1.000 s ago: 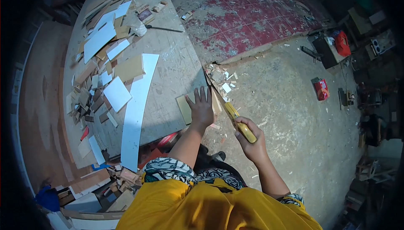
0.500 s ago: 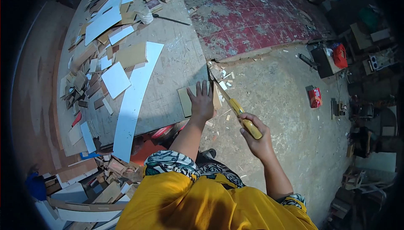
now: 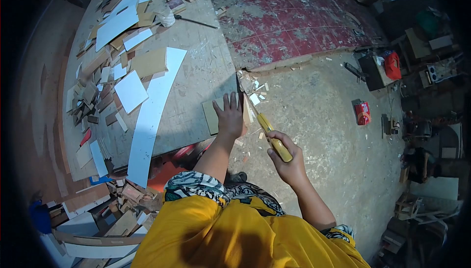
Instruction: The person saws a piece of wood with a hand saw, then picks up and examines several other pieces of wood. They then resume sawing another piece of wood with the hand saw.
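Note:
My left hand [image 3: 230, 117] lies flat with its fingers spread on a small tan board [image 3: 210, 118] at the table's right edge. My right hand [image 3: 288, 158] is wrapped round the yellow handle of a saw [image 3: 274, 138]. The saw's thin blade points up and left, beside the board's edge and just right of my left fingertips. A long curved white strip [image 3: 156, 106] lies on the table [image 3: 196, 71] to the left of the board.
White and brown offcuts [image 3: 117, 25] cover the table's left side. A dark rod [image 3: 196, 21] lies near its far end. More scraps [image 3: 122, 224] are heaped at lower left. A red box [image 3: 362, 113] stands on the floor at right. A person [image 3: 419, 165] is at far right.
My right hand and the saw have moved up and left, with the blade further along beside the board. The whole view has shifted slightly left. My left hand stays on the board.

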Available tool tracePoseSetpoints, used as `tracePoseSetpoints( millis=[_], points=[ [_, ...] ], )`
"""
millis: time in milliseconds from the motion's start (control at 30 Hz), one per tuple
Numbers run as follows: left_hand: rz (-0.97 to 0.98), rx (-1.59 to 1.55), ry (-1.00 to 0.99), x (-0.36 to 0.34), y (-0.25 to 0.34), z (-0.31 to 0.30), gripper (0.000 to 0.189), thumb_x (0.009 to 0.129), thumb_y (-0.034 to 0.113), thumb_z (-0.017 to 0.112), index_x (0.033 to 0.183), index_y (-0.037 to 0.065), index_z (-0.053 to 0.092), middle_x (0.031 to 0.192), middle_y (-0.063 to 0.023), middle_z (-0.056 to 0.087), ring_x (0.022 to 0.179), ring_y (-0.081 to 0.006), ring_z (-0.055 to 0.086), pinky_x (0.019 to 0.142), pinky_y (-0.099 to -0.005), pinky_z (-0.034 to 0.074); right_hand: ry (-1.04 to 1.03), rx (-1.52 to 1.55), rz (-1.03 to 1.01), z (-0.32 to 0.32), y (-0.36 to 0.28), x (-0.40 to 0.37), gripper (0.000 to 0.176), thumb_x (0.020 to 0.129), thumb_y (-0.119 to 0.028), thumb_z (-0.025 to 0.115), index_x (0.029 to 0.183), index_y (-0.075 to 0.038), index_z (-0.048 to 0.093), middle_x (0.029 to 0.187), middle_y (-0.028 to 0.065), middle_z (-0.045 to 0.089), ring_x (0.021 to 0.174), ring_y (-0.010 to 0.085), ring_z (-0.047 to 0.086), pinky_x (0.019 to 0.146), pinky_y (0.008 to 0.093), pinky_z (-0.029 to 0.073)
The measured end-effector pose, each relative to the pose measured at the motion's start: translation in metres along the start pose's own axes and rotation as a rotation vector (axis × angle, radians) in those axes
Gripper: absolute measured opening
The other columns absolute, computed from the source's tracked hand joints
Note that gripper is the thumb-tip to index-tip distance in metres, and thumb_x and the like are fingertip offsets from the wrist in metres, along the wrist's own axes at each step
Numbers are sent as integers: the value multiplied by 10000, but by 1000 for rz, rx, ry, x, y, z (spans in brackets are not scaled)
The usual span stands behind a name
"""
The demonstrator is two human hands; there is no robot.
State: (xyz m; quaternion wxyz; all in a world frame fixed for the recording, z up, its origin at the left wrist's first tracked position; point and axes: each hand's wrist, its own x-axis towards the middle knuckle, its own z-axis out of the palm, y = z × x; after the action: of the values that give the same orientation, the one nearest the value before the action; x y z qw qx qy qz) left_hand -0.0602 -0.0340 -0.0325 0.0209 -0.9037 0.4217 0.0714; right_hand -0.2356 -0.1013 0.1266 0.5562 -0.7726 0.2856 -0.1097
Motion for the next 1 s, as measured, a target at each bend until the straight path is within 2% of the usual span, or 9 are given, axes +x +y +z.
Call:
tracePoseSetpoints(
  millis=[167, 233, 300, 567, 767, 833, 867, 900, 1000],
  points=[
    [-23, -14, 17, 0, 0, -7, 1078, 558, 381, 770, 1447, 80, 240, 1468, -166, 278, 1361, -375, 240, 1015, -708, 142, 65, 100, 65, -2, 29, -8, 346, 820, -15, 612, 1150, -108, 558, 884, 0, 564, 637, 56, 492, 517, 198, 431],
    [-20, -34, 46, 0, 0, -4, 1063, 542, 373, 766, 1432, 71, 270, 1455, -174, 286, 1354, -376, 247, 1009, -710, 151, 62, 97, 42, -4, 17, -5, 345, 819, -19, 613, 1148, -110, 561, 880, 0, 568, 640, 61, 500, 527, 198, 439],
    [-16, -54, 70, 0, -2, 2, 1048, 526, 365, 763, 1417, 61, 301, 1443, -182, 293, 1347, -378, 254, 1002, -712, 159, 21, 135, 245, -11, 1, 1, 337, 808, 20, 622, 1131, -50, 559, 1012, 55, 600, 928, 116, 546, 843, 247, 426],
    [-29, 1, 84, 6, -3, 3, 1017, 563, 343, 712, 1435, 69, 265, 1451, -179, 282, 1354, -380, 240, 1004, -716, 152, -34, 106, 150, 17, 2, 50, 334, 810, -20, 629, 1135, -52, 561, 992, 63, 621, 948, 146, 560, 859, 264, 430],
    [-55, -48, 27, 3, 0, 5, 996, 596, 308, 692, 1448, 77, 229, 1480, -166, 242, 1369, -382, 212, 1011, -719, 125, 11, 125, 181, -12, 1, 29, 342, 819, -60, 631, 1150, -117, 564, 893, 32, 603, 588, 51, 500, 475, 222, 426],
    [-43, -40, 81, 4, 0, 6, 1014, 590, 303, 706, 1451, 80, 218, 1484, -162, 234, 1374, -377, 203, 1015, -718, 115, -61, 0, 321, -19, 0, 22, 339, 812, -60, 636, 1142, -102, 569, 906, 55, 618, 675, 94, 554, 585, 247, 471],
    [-50, -57, 49, 2, 1, 3, 1021, 596, 300, 717, 1454, 87, 206, 1486, -158, 227, 1376, -373, 202, 1023, -713, 96, -26, -60, 96, -7, 36, 27, 327, 808, -58, 635, 1129, -84, 574, 939, 81, 633, 799, 147, 595, 729, 272, 481],
    [-50, -54, 53, 1, 2, -3, 1021, 596, 300, 717, 1454, 87, 206, 1486, -158, 227, 1376, -373, 202, 1023, -713, 96, -46, -35, 172, 6, 45, 36, 322, 803, -51, 634, 1119, -67, 575, 982, 94, 638, 906, 182, 602, 836, 283, 452],
    [-54, -121, -9, 2, 0, -10, 1008, 612, 308, 711, 1455, 88, 204, 1484, -160, 222, 1378, -377, 192, 1026, -710, 78, -51, 29, 173, 34, 76, 53, 316, 808, -44, 634, 1118, -66, 574, 978, 94, 642, 900, 183, 606, 823, 283, 458]
  ],
)
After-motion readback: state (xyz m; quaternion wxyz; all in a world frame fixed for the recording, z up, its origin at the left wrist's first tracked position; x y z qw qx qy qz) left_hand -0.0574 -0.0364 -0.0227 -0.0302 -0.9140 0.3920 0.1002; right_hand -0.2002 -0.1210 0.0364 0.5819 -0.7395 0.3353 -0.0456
